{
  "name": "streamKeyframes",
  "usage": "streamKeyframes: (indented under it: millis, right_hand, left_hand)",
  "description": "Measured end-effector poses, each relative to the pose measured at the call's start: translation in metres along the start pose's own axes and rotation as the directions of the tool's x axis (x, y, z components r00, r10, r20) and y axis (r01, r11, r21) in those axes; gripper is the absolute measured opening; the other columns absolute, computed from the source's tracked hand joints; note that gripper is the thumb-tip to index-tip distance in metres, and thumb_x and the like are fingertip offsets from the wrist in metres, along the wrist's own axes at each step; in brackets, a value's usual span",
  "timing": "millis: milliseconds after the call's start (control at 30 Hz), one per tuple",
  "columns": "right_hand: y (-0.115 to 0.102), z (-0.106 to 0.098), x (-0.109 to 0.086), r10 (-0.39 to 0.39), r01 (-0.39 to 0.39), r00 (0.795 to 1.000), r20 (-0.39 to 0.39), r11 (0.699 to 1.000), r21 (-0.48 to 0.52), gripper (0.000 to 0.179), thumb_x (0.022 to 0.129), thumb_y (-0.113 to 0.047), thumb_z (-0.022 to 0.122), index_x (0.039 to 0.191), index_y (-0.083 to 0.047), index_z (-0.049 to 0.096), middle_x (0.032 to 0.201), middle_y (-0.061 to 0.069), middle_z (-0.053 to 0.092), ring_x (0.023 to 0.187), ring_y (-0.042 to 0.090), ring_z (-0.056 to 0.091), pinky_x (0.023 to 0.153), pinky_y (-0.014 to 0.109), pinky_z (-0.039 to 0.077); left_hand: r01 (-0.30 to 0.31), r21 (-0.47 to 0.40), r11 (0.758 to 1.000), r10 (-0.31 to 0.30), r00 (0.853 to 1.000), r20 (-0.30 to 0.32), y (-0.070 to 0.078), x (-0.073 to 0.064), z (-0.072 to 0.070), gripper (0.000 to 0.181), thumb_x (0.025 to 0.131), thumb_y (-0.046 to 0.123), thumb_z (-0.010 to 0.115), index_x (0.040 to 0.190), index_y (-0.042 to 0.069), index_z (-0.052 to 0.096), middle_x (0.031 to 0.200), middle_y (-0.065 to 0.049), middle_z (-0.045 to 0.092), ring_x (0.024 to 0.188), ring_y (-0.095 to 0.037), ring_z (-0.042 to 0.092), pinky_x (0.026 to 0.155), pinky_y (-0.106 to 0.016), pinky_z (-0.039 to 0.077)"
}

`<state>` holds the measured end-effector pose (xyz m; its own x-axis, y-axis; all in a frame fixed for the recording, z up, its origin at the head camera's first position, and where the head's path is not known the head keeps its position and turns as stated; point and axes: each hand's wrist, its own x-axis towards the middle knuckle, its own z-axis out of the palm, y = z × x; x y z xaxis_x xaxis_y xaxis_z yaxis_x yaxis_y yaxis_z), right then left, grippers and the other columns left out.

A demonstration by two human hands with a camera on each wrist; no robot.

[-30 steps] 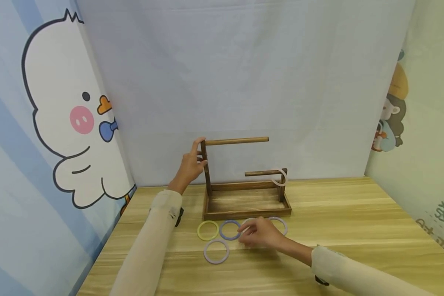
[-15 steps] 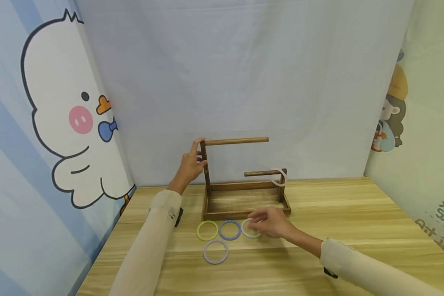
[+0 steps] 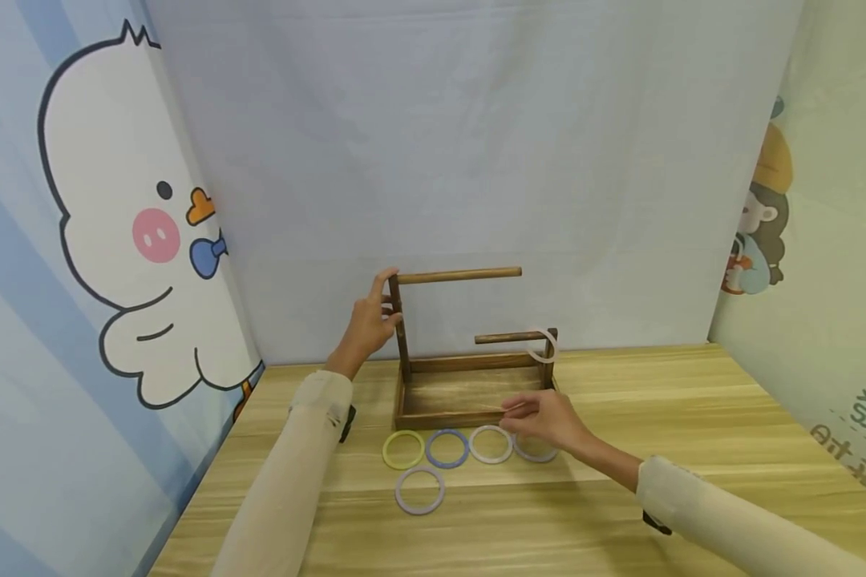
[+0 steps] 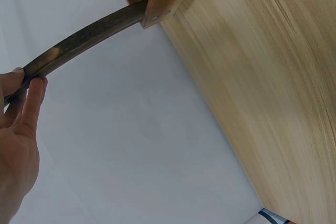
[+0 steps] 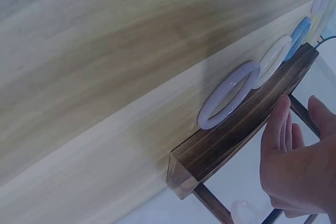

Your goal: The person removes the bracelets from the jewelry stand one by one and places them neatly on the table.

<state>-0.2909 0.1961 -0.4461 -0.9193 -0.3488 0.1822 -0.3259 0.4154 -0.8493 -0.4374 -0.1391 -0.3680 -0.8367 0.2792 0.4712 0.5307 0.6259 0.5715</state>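
A dark wooden bangle stand [image 3: 402, 353] has a tray base, a tall post with a long upper rod, and a short post with a lower rod. My left hand [image 3: 368, 324] grips the tall post; in the left wrist view, thumb and fingers pinch its upper end. One pale bangle [image 3: 554, 353] hangs on the lower rod. In front of the tray lie a yellow bangle [image 3: 386, 459], a blue bangle [image 3: 447, 465], a white bangle [image 3: 491, 461] and a lavender bangle [image 5: 210, 114]. My right hand [image 3: 548, 421] hovers over the tray's front rim, fingers loosely bent, thumb apart, holding nothing visible.
Another lavender bangle [image 3: 400, 498] lies nearer me, below the yellow and blue ones. The light wooden table [image 3: 664, 433] meets a pale cloth backdrop [image 3: 621, 200] just behind the stand. Printed cloths hang at the left and right sides.
My right hand has moved right and away from me, from over the white bangle to the tray's front rim, uncovering the white bangle. My left hand stays on the post.
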Motion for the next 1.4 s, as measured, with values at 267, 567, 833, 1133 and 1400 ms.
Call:
streamKeyframes:
  millis: [267, 567, 833, 1133, 1400]
  right_hand:
    - [0.006, -0.009, -0.001, 0.026, -0.027, 0.999, -0.033, 0.999, -0.03, 0.036, 0.092, -0.013, 0.081, 0.119, 0.008, 0.071, 0.104, 0.018, 0.078, 0.09, 0.027, 0.078, 0.074, 0.034, 0.066]
    - [0.011, -0.022, 0.004, -0.02, 0.007, 0.996, -0.092, 0.99, -0.141, 0.029, 0.092, -0.015, 0.081, 0.113, 0.004, 0.075, 0.099, 0.015, 0.079, 0.082, 0.022, 0.078, 0.065, 0.026, 0.064]
    - [0.015, -0.038, 0.005, -0.042, 0.024, 0.991, -0.128, 0.99, -0.14, 0.029, 0.091, -0.012, 0.081, 0.112, 0.006, 0.074, 0.098, 0.018, 0.078, 0.078, 0.032, 0.077, 0.066, 0.036, 0.065]
    - [0.023, -0.046, 0.003, -0.05, 0.008, 0.977, -0.209, 0.98, -0.198, 0.028, 0.091, -0.012, 0.082, 0.11, 0.006, 0.074, 0.097, 0.019, 0.078, 0.077, 0.028, 0.077, 0.06, 0.033, 0.064]
    - [0.032, -0.059, 0.008, 0.002, -0.056, 0.961, -0.278, 0.981, -0.186, 0.034, 0.093, -0.015, 0.08, 0.116, 0.009, 0.071, 0.103, 0.022, 0.077, 0.086, 0.036, 0.077, 0.064, 0.032, 0.065]
  left_hand:
    - [0.0, -0.006, 1.0, 0.0, 1.0, -0.004, -0.003, 0.001, 0.001, 0.086, 0.094, -0.008, 0.071, 0.16, 0.023, 0.027, 0.124, -0.029, 0.068, 0.108, -0.04, 0.072, 0.084, -0.045, 0.064]
    - [-0.004, -0.012, 1.0, 0.003, 1.0, -0.01, -0.004, 0.0, 0.002, 0.086, 0.094, -0.009, 0.071, 0.16, 0.025, 0.027, 0.123, -0.029, 0.069, 0.107, -0.04, 0.072, 0.084, -0.045, 0.064]
    - [0.001, -0.008, 1.0, -0.001, 1.0, -0.01, -0.004, 0.0, 0.002, 0.085, 0.094, -0.009, 0.07, 0.159, 0.024, 0.028, 0.123, -0.029, 0.069, 0.107, -0.04, 0.072, 0.086, -0.046, 0.064]
    - [0.001, -0.008, 1.0, -0.001, 1.0, -0.011, -0.002, 0.0, 0.001, 0.085, 0.094, -0.009, 0.07, 0.16, 0.024, 0.028, 0.124, -0.03, 0.068, 0.108, -0.041, 0.072, 0.086, -0.045, 0.064]
    - [-0.01, -0.003, 1.0, 0.01, 1.0, -0.021, -0.004, 0.001, 0.001, 0.083, 0.094, -0.009, 0.071, 0.159, 0.02, 0.029, 0.123, -0.029, 0.069, 0.106, -0.041, 0.073, 0.086, -0.046, 0.064]
